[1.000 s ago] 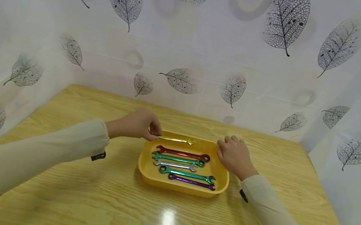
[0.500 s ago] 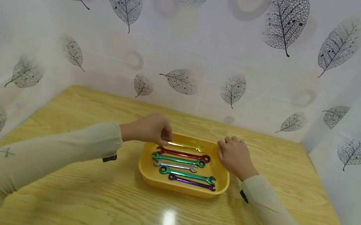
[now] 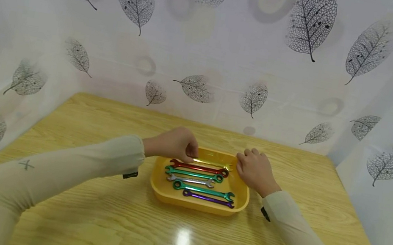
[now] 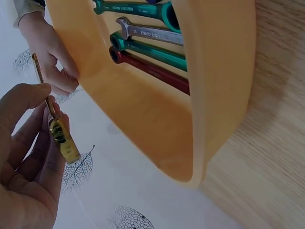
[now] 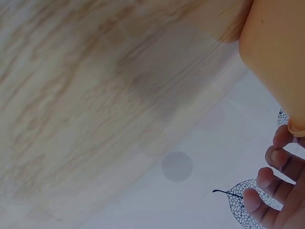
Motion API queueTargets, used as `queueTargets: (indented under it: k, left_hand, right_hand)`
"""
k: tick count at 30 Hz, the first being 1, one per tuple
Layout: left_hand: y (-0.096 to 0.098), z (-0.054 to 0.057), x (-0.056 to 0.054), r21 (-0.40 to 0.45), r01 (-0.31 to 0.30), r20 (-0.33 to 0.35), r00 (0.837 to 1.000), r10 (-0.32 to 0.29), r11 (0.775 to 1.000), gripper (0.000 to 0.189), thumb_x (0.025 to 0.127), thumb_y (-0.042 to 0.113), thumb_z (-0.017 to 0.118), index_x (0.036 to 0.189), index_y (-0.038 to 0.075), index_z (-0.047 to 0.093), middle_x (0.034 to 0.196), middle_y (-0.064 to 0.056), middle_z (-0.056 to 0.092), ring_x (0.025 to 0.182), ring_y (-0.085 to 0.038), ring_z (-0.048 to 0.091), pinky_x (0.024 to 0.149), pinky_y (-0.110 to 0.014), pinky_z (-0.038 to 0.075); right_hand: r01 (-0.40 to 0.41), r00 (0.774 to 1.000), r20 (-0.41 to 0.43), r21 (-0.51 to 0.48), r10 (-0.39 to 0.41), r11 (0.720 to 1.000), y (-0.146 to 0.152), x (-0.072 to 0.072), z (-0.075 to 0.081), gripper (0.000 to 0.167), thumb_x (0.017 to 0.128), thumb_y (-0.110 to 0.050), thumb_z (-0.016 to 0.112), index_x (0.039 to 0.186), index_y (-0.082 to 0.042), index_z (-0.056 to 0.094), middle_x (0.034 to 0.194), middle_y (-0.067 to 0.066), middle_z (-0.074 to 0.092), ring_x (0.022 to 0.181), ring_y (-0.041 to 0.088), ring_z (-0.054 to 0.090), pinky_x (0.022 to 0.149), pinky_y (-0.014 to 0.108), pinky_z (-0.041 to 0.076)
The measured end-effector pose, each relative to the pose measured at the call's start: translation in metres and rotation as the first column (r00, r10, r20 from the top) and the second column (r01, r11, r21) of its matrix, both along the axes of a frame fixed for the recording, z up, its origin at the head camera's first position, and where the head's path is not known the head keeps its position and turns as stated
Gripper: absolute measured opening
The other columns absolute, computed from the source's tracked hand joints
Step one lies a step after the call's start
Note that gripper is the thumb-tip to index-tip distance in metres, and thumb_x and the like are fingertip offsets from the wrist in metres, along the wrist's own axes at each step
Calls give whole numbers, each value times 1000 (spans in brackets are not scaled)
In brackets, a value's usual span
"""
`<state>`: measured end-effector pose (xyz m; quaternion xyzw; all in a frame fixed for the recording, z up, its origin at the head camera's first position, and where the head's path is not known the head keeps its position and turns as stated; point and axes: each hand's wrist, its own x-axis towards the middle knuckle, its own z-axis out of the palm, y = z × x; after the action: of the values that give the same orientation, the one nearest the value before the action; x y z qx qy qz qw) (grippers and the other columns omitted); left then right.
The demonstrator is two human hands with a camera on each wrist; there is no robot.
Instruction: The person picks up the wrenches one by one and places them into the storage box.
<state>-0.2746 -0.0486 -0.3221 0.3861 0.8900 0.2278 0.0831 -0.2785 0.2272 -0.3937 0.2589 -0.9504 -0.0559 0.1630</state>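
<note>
My left hand (image 3: 176, 143) pinches a gold wrench (image 3: 212, 164) by its left end, over the far side of a yellow plastic tray (image 3: 191, 204). In the left wrist view the thumb presses the gold wrench (image 4: 66, 142) against the fingers, above the tray's rim. My right hand (image 3: 256, 171) holds the tray at its far right corner; the right wrist view has a curled fingertip at the rim. Inside the tray lie a red wrench (image 3: 198, 168), a green wrench (image 3: 194, 174), a silver wrench (image 3: 191, 180), another green wrench (image 3: 205, 190) and a purple wrench (image 3: 209, 198), roughly parallel.
The tray stands on a wood-grain table (image 3: 126, 223). A pale curtain (image 3: 226, 58) printed with leaves hangs behind the table and along both sides. A bright light reflection lies on the tabletop in front of the tray.
My left hand has moved right and slightly nearer, carrying the gold wrench from the tray's far left corner towards the red wrench. My right hand and the tray have stayed in place.
</note>
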Motion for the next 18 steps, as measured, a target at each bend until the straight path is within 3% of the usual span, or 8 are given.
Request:
queueTargets:
  k: [18]
  left_hand:
    - [21,-9,-2,-25,16,22,1000,-15,1000,8,77,12,74,85,9,75,79,1,72,67,-4,61,64,-15,50]
  right_hand:
    - [7,1000,25,4,-7,1000,0,-1,1,14,91,-18,51,81,-11,57,68,3,46,63,20,41,59,35,40]
